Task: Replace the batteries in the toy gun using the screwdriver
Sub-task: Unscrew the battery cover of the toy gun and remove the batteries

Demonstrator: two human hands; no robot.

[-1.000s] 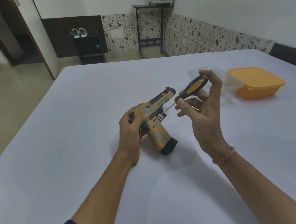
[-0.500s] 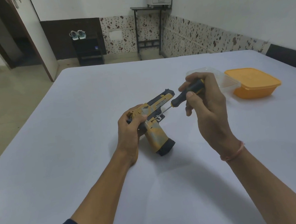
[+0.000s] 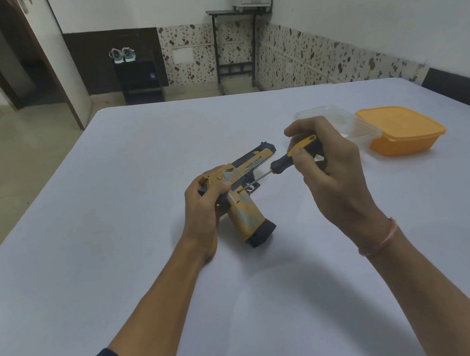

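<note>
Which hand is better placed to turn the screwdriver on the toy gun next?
Right. The right hand grips the screwdriver, its tip against the toy gun side. The left hand holds the gun's rear, steadying it.

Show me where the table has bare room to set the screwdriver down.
Bare table left of the left hand, out to the edge; also beyond the gun to the far edge. Crowded: behind the right hand and screwdriver, where the clear tub and orange box sit side by side.
</note>
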